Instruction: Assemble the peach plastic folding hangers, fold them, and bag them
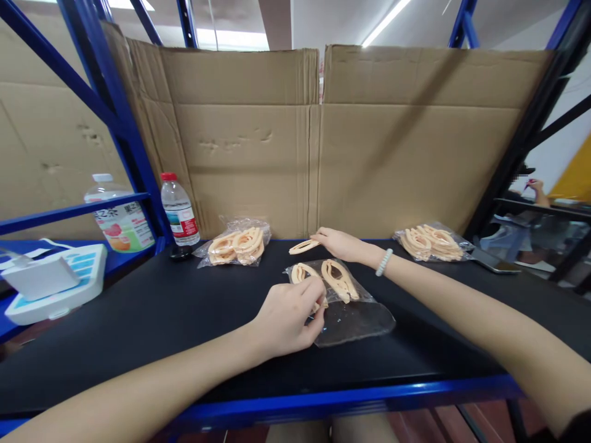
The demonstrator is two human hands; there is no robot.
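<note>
My right hand point(344, 245) pinches one beige, oval, loop-shaped piece point(303, 247) by its right end, just above the black tabletop. Below it lies a clear plastic bag point(355, 323) with stacks of similar beige loop pieces point(339, 280) in its far part. The near part of the bag lies flat. My left hand point(293, 317) is closed at the bag's left side, fingertips pinching the plastic beside the left stack. The hand hides part of that stack.
Filled bags of beige loops lie at the back left point(237, 245) and back right point(429, 241), the right one beside a phone point(492, 261). A red-capped bottle point(181, 212), a larger bottle point(122, 215) and a power strip point(85, 277) stand left. Cardboard point(249, 141) walls the back. A person sits far right.
</note>
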